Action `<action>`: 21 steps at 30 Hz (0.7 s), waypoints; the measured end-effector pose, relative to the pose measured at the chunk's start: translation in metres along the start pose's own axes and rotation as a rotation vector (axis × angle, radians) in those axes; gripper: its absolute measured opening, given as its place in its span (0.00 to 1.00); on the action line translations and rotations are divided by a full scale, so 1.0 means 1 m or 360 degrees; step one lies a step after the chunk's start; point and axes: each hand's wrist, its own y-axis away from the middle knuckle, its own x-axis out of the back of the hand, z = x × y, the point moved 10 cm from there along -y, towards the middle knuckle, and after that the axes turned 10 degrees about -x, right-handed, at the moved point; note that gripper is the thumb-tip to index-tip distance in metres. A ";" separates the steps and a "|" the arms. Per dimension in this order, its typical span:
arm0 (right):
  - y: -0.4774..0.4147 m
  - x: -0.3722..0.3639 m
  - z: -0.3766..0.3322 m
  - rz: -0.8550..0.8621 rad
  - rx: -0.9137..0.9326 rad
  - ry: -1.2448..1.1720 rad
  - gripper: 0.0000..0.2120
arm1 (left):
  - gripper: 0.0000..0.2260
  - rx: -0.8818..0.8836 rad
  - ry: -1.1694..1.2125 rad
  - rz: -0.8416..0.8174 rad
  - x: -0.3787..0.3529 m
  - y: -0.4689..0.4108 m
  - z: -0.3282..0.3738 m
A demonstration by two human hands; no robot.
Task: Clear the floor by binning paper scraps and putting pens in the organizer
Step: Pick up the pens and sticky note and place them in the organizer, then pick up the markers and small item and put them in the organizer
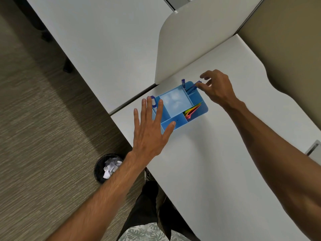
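A light blue organizer (175, 101) with several compartments stands on the white desk (217, 153). My left hand (151, 129) lies flat and open over its near-left end, fingers spread beside a blue pen (153, 101) standing there. Another blue pen (183, 83) stands upright in the far corner compartment. A third blue pen (193, 86) leans in the same corner, its top end at the fingertips of my right hand (217, 87), whose fingers are loosely apart. On the floor, a black bin (99, 171) holds crumpled white paper scraps (112, 167).
Coloured paper strips (192, 110) fill one organizer compartment. A second white desk (104, 40) and a curved divider panel (191, 40) lie beyond. Grey-brown carpet (43, 127) covers the floor at the left. My legs stand at the desk's edge.
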 end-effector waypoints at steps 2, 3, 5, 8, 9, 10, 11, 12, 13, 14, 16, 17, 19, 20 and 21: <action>0.009 0.010 0.001 0.0058 0.0009 -0.0004 0.23 | 0.38 -0.0005 -0.0027 0.0008 0.003 0.002 0.002; 0.014 0.015 0.001 0.0086 0.0015 -0.0021 0.22 | 0.37 -0.0009 -0.0032 0.0018 0.006 0.004 0.003; 0.026 0.023 0.000 0.0130 0.0045 -0.0065 0.22 | 0.37 -0.0018 -0.0033 0.0045 0.012 0.006 0.007; 0.047 0.033 -0.008 0.0193 0.0132 -0.0050 0.21 | 0.37 -0.0033 -0.0081 0.0091 0.024 0.012 0.010; 0.055 0.037 -0.012 0.0211 0.0165 -0.0040 0.20 | 0.37 -0.0037 -0.0088 0.0115 0.029 0.015 0.011; 0.063 0.039 -0.016 0.0220 0.0191 -0.0036 0.20 | 0.36 -0.0039 -0.0088 0.0139 0.033 0.017 0.012; 0.072 0.042 -0.020 0.0226 0.0213 -0.0037 0.20 | 0.36 -0.0037 -0.0095 0.0159 0.037 0.021 0.012; 0.082 0.044 -0.024 0.0231 0.0236 -0.0044 0.19 | 0.36 -0.0029 -0.0115 0.0172 0.042 0.026 0.013; 0.092 0.045 -0.028 0.0237 0.0264 -0.0055 0.19 | 0.36 -0.0012 -0.0138 0.0178 0.046 0.031 0.013; 0.103 0.046 -0.032 0.0239 0.0291 -0.0070 0.19 | 0.37 0.0010 -0.0160 0.0185 0.050 0.039 0.014; 0.126 0.047 -0.043 0.0222 0.0347 -0.0111 0.20 | 0.36 0.0049 -0.0197 0.0219 0.061 0.057 0.015; 0.138 0.046 -0.048 0.0209 0.0371 -0.0133 0.20 | 0.36 0.0062 -0.0209 0.0240 0.066 0.068 0.016; 0.165 0.044 -0.058 0.0187 0.0419 -0.0183 0.21 | 0.35 0.0091 -0.0217 0.0278 0.074 0.093 0.017; 0.179 0.043 -0.064 0.0169 0.0454 -0.0214 0.21 | 0.35 0.0113 -0.0212 0.0292 0.077 0.107 0.016; 0.194 0.041 -0.070 0.0149 0.0492 -0.0243 0.21 | 0.34 0.0135 -0.0200 0.0301 0.079 0.122 0.015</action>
